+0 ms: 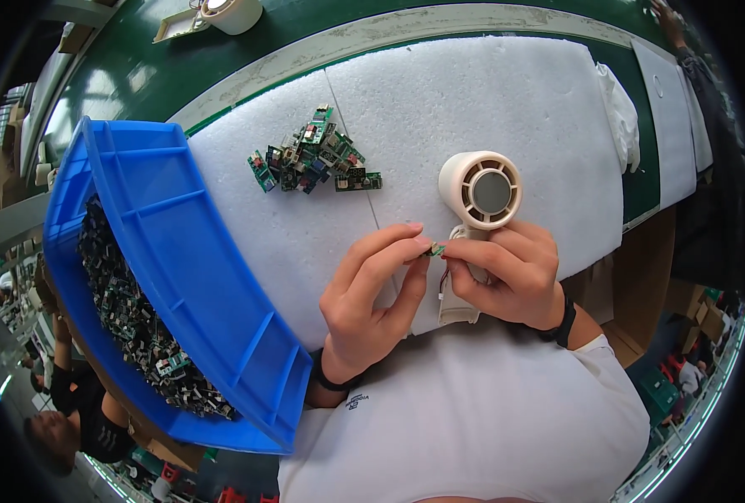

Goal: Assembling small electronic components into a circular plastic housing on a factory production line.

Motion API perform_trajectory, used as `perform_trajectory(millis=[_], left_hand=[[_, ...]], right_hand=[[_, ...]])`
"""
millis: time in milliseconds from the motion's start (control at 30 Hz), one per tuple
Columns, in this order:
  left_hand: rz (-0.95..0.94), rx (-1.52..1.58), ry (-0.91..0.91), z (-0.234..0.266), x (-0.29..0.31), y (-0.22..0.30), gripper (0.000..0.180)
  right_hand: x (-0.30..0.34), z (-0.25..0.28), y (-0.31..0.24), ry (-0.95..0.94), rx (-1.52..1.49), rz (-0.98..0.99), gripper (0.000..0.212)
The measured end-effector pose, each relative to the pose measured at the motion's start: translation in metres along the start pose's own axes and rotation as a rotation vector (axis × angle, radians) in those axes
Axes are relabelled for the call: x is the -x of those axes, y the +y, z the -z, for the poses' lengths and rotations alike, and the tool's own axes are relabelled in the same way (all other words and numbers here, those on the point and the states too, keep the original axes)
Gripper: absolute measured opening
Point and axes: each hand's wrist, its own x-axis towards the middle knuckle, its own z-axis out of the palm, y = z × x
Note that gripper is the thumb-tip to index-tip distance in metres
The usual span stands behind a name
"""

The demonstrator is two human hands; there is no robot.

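Observation:
A small green circuit board (433,250) is pinched between the thumb and fingers of my left hand (364,298). My right hand (515,272) is closed at the board's right edge, gripping thin dark and red wires (443,283); their tips are hidden by the fingers. Those wires run down toward the open cream handle shell (459,312) of a handheld fan (491,191). The fan's round head, with a grey disc inside its grille, lies just beyond my right hand. Part of the handle is covered by my fingers.
Left of centre, a loose pile of circuit boards (310,155) lies on the white foam sheet (465,92). A blue bin (196,226) full of small boards stands at my left. A white bag (617,117) and cardboard box (645,289) are at right. Other people sit nearby.

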Motion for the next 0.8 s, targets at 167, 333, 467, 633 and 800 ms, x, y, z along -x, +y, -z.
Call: perform_trajectory(millis=[167,333,467,633,800], left_hand=[[0.04,0.059,0.032,-0.001,0.004,0.0,0.035],[0.057,0.052,0.024,0.0,0.005,-0.001,0.039],[-0.008,0.01,0.0,0.001,0.002,0.0,0.04],[-0.008,0.023,0.014,0.003,0.006,-0.002,0.04],[0.076,0.14,0.054,0.001,0.012,-0.003,0.039]], right_hand=[[0.001,0.0,-0.007,0.029,0.048,-0.041,0.029],[0.007,-0.004,-0.01,0.047,0.086,-0.05,0.029],[0.003,0.001,-0.018,0.024,0.147,-0.077,0.027],[0.001,-0.002,-0.025,0.046,0.071,-0.2,0.023],[0.002,-0.006,-0.023,0.071,0.057,-0.173,0.023]])
